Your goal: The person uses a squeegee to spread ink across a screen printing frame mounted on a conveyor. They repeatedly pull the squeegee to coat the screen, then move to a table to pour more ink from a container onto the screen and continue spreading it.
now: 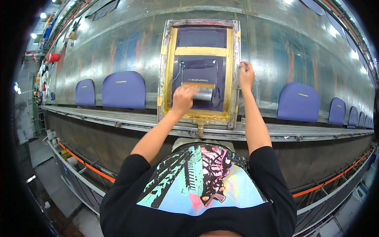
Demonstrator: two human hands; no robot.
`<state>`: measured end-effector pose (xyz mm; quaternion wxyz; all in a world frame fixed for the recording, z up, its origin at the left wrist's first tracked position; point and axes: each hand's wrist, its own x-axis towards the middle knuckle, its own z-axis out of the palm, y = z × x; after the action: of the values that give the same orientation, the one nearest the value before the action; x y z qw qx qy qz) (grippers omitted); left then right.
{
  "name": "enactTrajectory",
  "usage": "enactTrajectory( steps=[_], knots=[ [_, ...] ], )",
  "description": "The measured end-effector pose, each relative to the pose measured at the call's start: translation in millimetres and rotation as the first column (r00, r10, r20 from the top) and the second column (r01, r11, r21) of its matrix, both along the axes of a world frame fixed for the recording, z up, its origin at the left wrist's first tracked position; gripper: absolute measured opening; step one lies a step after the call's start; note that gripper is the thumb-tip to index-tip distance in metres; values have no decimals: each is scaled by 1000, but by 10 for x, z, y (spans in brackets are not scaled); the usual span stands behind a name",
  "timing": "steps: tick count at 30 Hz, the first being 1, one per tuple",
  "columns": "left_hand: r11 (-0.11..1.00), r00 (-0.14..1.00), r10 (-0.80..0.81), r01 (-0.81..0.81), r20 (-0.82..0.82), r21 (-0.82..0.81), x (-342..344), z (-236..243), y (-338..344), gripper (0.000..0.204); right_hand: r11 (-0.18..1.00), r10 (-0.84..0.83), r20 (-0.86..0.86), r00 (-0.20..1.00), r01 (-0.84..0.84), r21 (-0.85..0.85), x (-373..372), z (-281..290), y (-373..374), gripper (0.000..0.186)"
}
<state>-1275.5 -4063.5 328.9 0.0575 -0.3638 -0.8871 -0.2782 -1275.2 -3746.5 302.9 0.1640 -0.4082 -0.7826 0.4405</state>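
In my left hand [184, 98] is a squeegee [204, 94] with a shiny metal body and an amber strip, its fingers closed round one end. It rests on the dark mesh of a screen-printing frame [163, 71]. Dark ink [197, 64] lies on the mesh above the squeegee, around a small line of yellow lettering. Yellow tape [201, 51] crosses the mesh and lines its borders. My right hand [246, 75] is at the frame's right side, its bent fingers gripping the edge. What lies under the screen is mostly hidden.
Purple rounded-top pieces [124, 90] lie in a row along the long metal table [264, 47], on both sides of the frame. A metal rail [138, 123] runs along the near edge. A red container [52, 57] is at the far left. Below the table runs an orange tube [89, 164].
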Motion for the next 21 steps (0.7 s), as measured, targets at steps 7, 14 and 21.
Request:
enactTrajectory(
  steps=[7,14,21],
  knots=[
    [993,993,116,-116,-5,-34,-606,0,328,38,999,40,-1,999,-40,19,29,-45,-63,19],
    [995,1000,-16,14,-26,-95,387,-94,-149,44,996,84,-98,992,-82,15,-8,-284,158,20],
    [998,993,-53,56,106,-20,456,279,-657,50,991,80,-104,991,-67,119,-308,281,-293,21]
  ],
)
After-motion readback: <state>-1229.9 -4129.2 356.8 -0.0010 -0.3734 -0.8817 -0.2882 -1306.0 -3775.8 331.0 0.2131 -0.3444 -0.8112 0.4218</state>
